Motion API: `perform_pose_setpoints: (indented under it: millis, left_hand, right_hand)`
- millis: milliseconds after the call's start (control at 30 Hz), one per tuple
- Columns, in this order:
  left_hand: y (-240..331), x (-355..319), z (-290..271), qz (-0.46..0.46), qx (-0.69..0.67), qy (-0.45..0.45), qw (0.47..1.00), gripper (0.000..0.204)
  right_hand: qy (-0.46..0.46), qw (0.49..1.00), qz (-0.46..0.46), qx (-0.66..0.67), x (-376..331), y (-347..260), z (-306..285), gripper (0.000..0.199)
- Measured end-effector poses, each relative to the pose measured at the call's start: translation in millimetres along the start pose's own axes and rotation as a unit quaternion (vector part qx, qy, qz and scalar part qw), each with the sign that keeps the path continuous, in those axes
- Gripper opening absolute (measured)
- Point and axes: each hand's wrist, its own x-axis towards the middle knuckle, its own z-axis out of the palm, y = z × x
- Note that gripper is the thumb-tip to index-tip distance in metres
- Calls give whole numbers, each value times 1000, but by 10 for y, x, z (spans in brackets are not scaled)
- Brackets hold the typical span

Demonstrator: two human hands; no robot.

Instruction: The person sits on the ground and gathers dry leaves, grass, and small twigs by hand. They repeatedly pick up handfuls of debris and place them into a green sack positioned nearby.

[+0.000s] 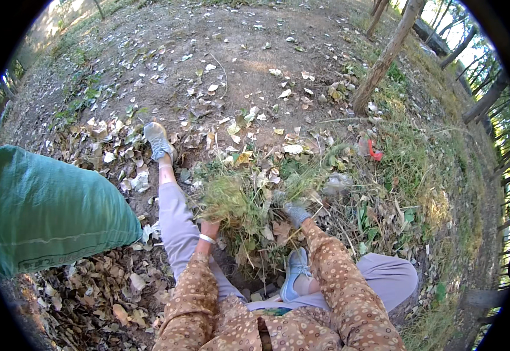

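My left hand (210, 227), with a white band at its wrist, is at the near side of a loose clump of green grass (228, 199). The grass is smeared by motion and covers the fingers, which seem closed round it. To the right, my right hand (296, 214) wears a grey glove and reaches into a heap of dry leaves, stalks and grass (261, 234). Its fingertips are lost among the stalks, so whether they grip anything does not show. The heap lies on the ground between my legs.
A full green woven sack (56, 205) stands at the left. My outstretched left shoe (159, 140) and folded right shoe (296, 272) flank the heap. A red scrap (374, 151) lies at right, near a thin tree trunk (383, 64). Brown leaves (103, 298) cover the ground near the sack.
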Motion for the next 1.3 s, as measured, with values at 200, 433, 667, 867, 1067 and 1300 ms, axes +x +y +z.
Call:
perform_pose_setpoints:
  millis: [200,433,667,867,1067,1300]
  left_hand:
    - [1089,737,454,-199,-534,88,817,25]
    - [251,78,211,43,298,210,930,25]
    - [511,113,253,-223,-374,122,892,31]
    - [577,-37,140,-152,-347,124,917,21]
    - [1163,31,257,-45,-178,63,981,13]
    - [1230,33,434,-169,21,72,983,29]
  right_hand:
    - [207,946,-170,-181,666,-175,-1923,36]
    - [344,717,-226,-563,32,-599,649,41]
    - [229,898,-67,-369,-251,-932,1079,57]
    - [275,798,-139,-518,-490,-857,1416,65]
    - [186,920,-63,-338,-364,-641,1330,51]
    - [181,983,-3,2,-735,-559,1183,63]
